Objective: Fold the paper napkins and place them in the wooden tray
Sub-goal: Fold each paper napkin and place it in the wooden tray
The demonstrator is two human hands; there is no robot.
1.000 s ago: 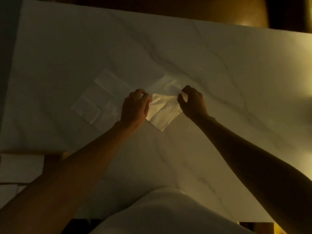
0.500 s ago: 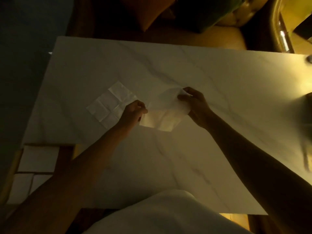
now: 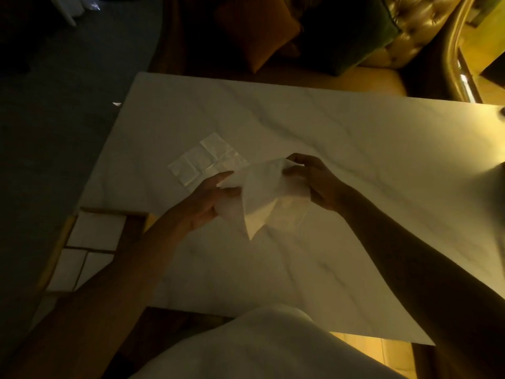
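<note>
I see the wooden tray (image 3: 58,243) at the table's (image 3: 355,149) left edge holding folded white napkins (image 3: 95,231); my left hand (image 3: 203,203) and right hand (image 3: 317,181) pinch a crumpled napkin (image 3: 262,192) lifted between them; another napkin (image 3: 202,162) lies flat just beyond.

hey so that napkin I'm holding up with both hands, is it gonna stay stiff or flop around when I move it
Probably floppy: the napkin sags between your left hand and right hand, one corner drooping toward the table. It looks thin and light, since light shows through its lower part. It likely creases easily; the flat napkin shows fold lines.
</note>
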